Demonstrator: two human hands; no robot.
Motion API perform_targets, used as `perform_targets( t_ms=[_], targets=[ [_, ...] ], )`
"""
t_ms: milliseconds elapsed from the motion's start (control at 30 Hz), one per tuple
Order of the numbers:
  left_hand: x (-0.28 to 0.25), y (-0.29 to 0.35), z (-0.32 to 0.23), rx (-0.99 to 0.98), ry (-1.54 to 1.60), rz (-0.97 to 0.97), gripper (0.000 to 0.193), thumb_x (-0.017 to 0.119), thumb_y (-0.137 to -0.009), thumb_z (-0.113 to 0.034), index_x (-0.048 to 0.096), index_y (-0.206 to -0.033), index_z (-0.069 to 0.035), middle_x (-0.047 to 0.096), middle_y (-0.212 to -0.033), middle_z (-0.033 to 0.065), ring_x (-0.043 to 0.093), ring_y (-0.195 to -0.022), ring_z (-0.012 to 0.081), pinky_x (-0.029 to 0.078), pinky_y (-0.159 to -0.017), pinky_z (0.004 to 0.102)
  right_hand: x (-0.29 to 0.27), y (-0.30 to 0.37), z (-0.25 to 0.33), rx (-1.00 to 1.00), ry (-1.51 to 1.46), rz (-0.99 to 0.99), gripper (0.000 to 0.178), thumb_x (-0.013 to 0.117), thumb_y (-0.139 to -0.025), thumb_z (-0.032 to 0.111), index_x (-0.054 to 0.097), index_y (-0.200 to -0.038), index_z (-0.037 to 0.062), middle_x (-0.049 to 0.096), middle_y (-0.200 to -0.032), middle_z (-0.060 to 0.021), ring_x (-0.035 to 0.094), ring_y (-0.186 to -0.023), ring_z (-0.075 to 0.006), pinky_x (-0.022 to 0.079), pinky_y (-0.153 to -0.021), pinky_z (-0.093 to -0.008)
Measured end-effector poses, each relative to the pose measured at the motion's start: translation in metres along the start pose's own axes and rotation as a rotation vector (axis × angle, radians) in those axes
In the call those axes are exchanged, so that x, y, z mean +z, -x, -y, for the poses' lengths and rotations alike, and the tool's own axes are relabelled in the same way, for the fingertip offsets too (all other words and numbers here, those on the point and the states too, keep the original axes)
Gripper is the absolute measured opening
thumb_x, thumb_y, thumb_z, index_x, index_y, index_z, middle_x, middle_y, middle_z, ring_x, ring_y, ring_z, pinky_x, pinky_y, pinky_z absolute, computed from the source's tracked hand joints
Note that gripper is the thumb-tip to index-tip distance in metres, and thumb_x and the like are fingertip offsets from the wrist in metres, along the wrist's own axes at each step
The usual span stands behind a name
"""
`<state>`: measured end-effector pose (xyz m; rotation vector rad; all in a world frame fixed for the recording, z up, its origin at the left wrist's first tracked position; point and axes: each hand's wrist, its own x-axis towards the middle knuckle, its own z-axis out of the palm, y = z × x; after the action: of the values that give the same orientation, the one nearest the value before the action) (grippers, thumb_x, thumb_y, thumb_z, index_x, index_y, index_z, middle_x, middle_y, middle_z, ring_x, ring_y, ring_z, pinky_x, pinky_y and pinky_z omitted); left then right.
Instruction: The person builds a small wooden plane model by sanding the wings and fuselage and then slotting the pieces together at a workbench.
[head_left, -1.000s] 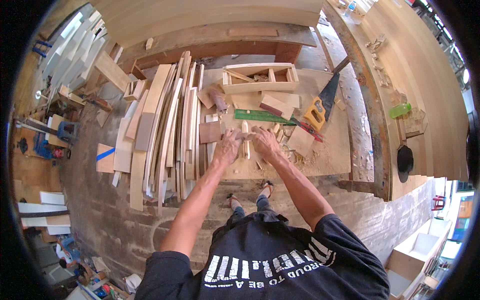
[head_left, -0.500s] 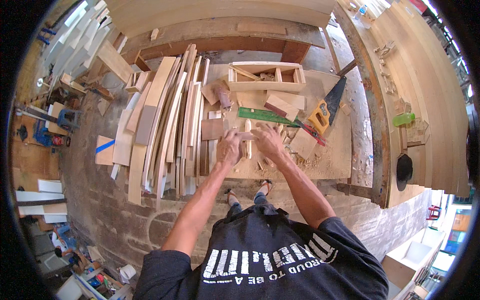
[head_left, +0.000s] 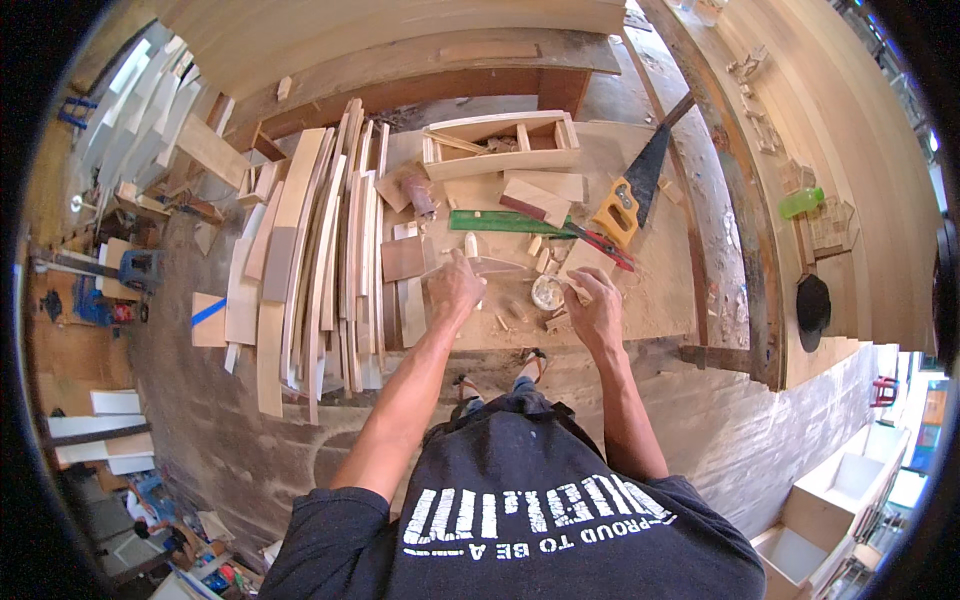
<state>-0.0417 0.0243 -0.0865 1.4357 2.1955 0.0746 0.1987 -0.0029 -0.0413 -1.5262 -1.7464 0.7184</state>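
My left hand (head_left: 457,288) is closed over a narrow pale wooden piece (head_left: 471,243), whose rounded far end shows beyond the fingers. A thin brownish strip (head_left: 498,266), blurred, sticks out to the right from the same fingers. My right hand (head_left: 597,308) hovers over the right part of the board with bent fingers and thumb slightly apart, and I make out nothing held in it. Just left of it is a round whitish object (head_left: 548,292). Small pale wood pieces (head_left: 540,250) and shavings lie beyond it.
A yellow-handled saw (head_left: 622,208) lies to the right. A green ruler (head_left: 505,222), a red-and-black tool (head_left: 600,246) and wood blocks (head_left: 535,200) are farther off. An open wooden box (head_left: 500,160) stands at the back, and long wood strips (head_left: 330,240) are stacked on the left.
My right hand has come away from the brownish strip and moved right and nearer to me, uncovering the round whitish object. My left hand stays at the pale piece. The view has shifted slightly.
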Motion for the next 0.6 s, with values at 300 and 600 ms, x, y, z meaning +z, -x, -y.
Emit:
perform_targets(
  t_ms=[300,600],
  targets=[
    [0.005,-0.005,0.014,-0.029,0.113,-0.078,0.061,0.079,-0.074,-0.024,0.048,-0.121,0.001,0.068,-0.104,0.0234,0.069,-0.097,0.0371,0.055,-0.085,0.0451,-0.015,0.013,-0.002,-0.052,-0.028,-0.032,0.021,0.072,-0.083,0.008,0.072,-0.103,0.0019,0.068,-0.105,-0.0162,0.066,-0.096,-0.0342,0.053,-0.084,-0.0407],
    [-0.067,0.034,0.038,0.066,0.928,-0.004,0.051,0.081,-0.077,-0.013,0.05,-0.114,0.001,0.068,-0.097,0.0119,0.067,-0.084,0.0203,0.053,-0.075,0.0333,-0.016,0.018,0.06,-0.185,-0.158,0.01,0.021,0.071,-0.083,0.006,0.071,-0.104,0.0006,0.068,-0.105,-0.0165,0.067,-0.098,-0.032,0.053,-0.085,-0.0386]
  ],
)
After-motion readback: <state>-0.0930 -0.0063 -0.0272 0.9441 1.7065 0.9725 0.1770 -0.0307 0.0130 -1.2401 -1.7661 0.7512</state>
